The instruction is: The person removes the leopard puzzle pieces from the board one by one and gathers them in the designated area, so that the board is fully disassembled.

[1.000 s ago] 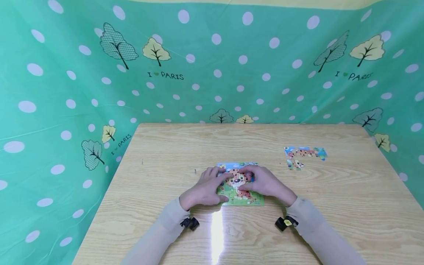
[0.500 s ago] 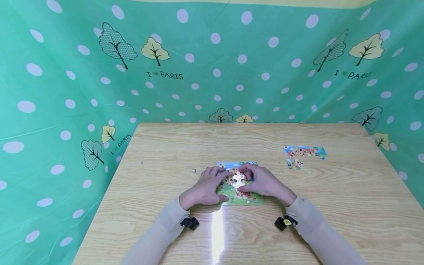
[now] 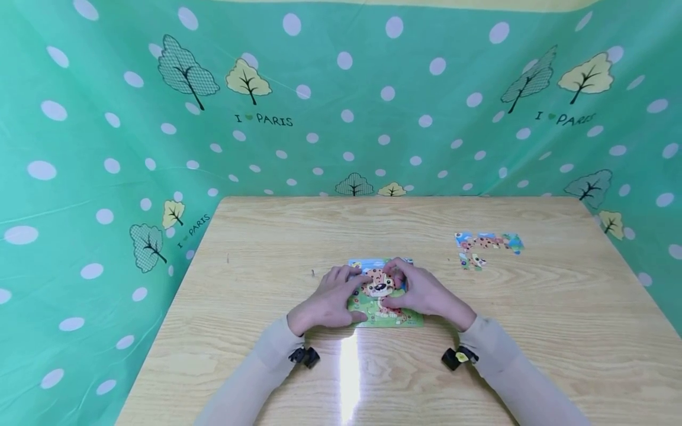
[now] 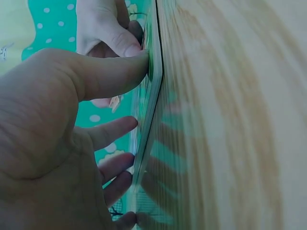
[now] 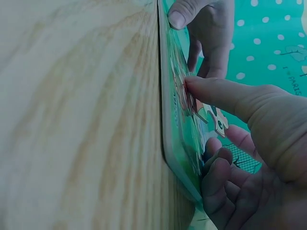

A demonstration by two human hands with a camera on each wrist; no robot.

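Observation:
A puzzle board point(image 3: 373, 322) with a spotted leopard picture lies on the wooden table in the head view. My left hand point(image 3: 333, 299) rests on its left side, thumb near the front edge and fingers extended across the picture. On the other side, my right hand point(image 3: 421, 290) pinches a puzzle piece point(image 5: 219, 122) printed with part of the leopard's face, between thumb and index finger. In the right wrist view this piece is tilted up from the board, near the index fingertip. The left wrist view shows the left thumb point(image 4: 115, 76) pressing the board's edge.
Several loose puzzle pieces point(image 3: 486, 242) lie grouped on the table point(image 3: 533, 331) to the right, beyond the right hand. A green dotted cloth point(image 3: 319, 118) hangs behind the table and along its sides.
The piece at the right fingers has changed tilt: its bright glare from half a second ago is gone, and the printed face shows. Both hands stay nearly in place.

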